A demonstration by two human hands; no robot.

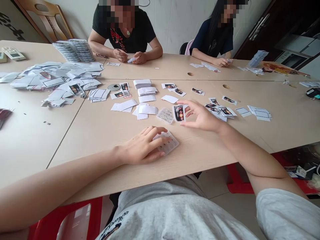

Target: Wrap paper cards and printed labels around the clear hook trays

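Observation:
My left hand (142, 145) lies over the left side of a clear plastic compartment case (172, 143), holding it on the table with fingers bent across its top and the thumb along the near edge. Small pieces show in the case, too small to name. Between thumb and fingertips, my right hand (200, 115) pinches a small card (179, 113) with a dark picture, raised above the tabletop. Just left of this card, a second clear case (165, 115) lies flat with small pieces inside.
Stacked white cards (145, 90), loose picture cards (220, 110) and a tape roll (114, 87) lie beyond my hands. A large card heap (55, 76) and stacked cases (73, 50) stand far left. Two people (122, 33) sit opposite, handling small items. The table edge (185, 173) is near me.

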